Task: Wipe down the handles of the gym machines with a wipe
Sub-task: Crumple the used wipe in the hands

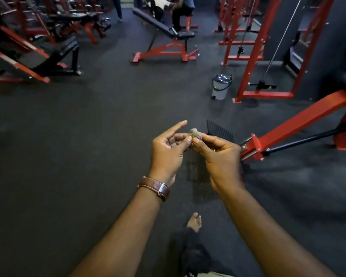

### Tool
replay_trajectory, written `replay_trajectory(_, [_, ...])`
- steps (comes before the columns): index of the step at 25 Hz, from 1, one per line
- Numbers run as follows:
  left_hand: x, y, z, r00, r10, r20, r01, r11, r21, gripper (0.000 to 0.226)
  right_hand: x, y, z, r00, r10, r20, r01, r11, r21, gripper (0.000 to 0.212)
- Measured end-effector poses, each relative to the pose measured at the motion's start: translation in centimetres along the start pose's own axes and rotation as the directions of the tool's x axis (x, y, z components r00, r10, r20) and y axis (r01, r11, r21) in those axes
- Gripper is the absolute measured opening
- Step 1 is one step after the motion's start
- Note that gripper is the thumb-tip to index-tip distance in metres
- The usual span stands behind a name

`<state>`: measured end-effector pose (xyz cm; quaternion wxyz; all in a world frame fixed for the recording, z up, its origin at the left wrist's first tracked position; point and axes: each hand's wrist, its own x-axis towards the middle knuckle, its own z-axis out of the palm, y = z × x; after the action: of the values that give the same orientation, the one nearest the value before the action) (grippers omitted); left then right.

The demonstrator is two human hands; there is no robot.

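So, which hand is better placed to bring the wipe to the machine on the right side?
Probably the right hand. Both hands pinch the small crumpled wipe, but the right one is nearer the red machine frame and its black bar. The left hand would have to cross over.

Matt rubber floor point(88, 146), glossy bin point(221, 84)

Single head-worn view, forward and down, close over both forearms
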<state>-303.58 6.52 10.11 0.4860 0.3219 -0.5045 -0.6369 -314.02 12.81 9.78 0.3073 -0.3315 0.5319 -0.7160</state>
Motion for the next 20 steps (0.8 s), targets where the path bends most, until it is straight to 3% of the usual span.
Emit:
replay_trajectory(3, [12.9,-2.8,1.3,0.997,0.001,0.071,-0.003,1.000,0.030,0.022,12.7,3.5,0.9,1.000,0.004,-0.025,-0.005,1.000,-0.025,0.026])
replay_trajectory(9, [35.8,-5.1,4.7,0.992,-0.077,0.095,0.072,0.996,0.053,0.014,35.6,7.0,3.3,0.999,0.034,-0.022,-0.035,0.999,-0.029,0.036])
replay_trajectory(12, [46.6,-6.9,5.4,0.988,-0.106,0.108,0.101,0.993,0.054,0.012,45.7,9.7,4.8,0.999,0.034,-0.019,-0.036,0.994,-0.100,0.030])
replay_trajectory(15, [57.6,-9.4,6.0,0.980,-0.138,0.146,0.133,0.990,0.045,0.011,55.8,13.3,6.3,0.996,0.027,-0.081,-0.036,0.992,-0.122,0.028])
replay_trajectory(20, [80.0,-13.1,5.2,0.918,-0.219,0.331,0.215,0.975,0.049,0.020,74.3,19.0,11.5,0.969,0.006,-0.248,-0.028,0.996,-0.086,0.029])
